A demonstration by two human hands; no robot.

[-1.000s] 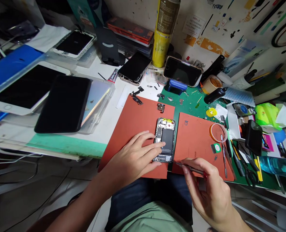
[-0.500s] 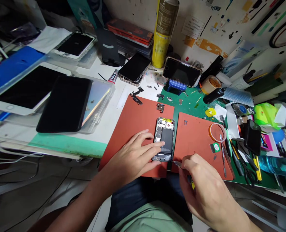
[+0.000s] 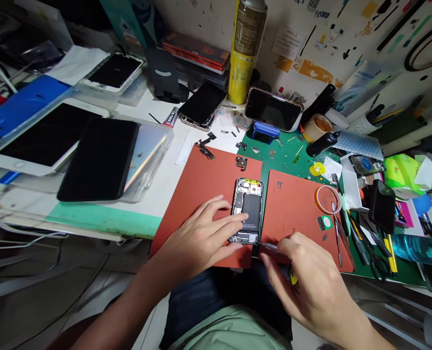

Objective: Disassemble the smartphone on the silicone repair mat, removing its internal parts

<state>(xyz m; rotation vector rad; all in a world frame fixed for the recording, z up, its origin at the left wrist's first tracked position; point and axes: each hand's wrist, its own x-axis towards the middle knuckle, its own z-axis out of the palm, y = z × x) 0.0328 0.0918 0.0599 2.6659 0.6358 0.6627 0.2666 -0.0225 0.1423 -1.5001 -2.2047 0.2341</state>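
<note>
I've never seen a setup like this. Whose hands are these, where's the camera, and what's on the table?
No machine here: these are one person's bare hands, filmed by a camera worn on their head, looking forward and down. The left hand rests its fingers on an opened phone, which lies mostly on a reddish mat. The right hand holds a slim tool, its tip by the phone's near right corner; contact is unclear. A tape roll lies to the right; a yellow can stands behind.
</note>
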